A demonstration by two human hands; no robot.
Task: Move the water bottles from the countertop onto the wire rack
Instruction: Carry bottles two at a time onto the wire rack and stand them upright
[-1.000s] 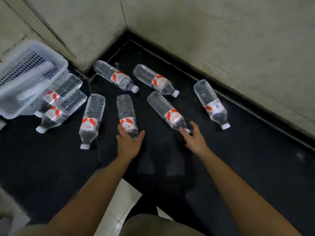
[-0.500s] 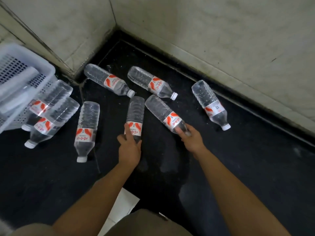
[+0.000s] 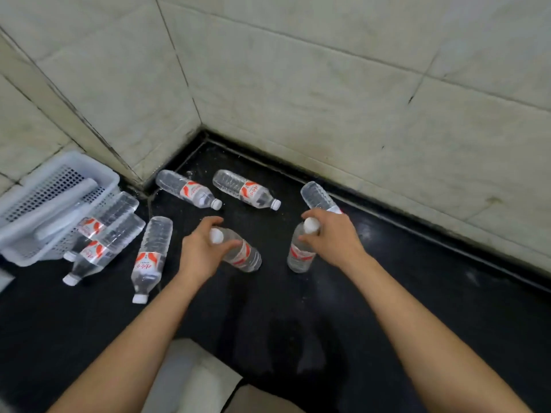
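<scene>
Several clear water bottles with red-and-white labels and white caps lie on the black countertop [image 3: 417,308]. My left hand [image 3: 199,254] grips one bottle [image 3: 243,256] by its neck, cap toward me, body tilted away. My right hand [image 3: 334,236] grips the neck of a second bottle [image 3: 299,257], which stands nearly upright. Behind my right hand lies a bottle [image 3: 317,196] partly hidden by it. Two bottles [image 3: 187,189] [image 3: 246,189] lie near the corner, one bottle [image 3: 150,257] lies left of my left hand, and two more bottles [image 3: 104,236] lean at the basket. No wire rack is in view.
A white perforated plastic basket [image 3: 53,186] lies tipped at the left edge against the tiled wall [image 3: 328,99]. Tiled walls close the counter at the back and left. A pale floor tile [image 3: 190,380] shows below the counter's front edge.
Both hands have closed on bottle necks and raised the two bottles from lying flat to tilted or upright. The camera has pulled back and up.
</scene>
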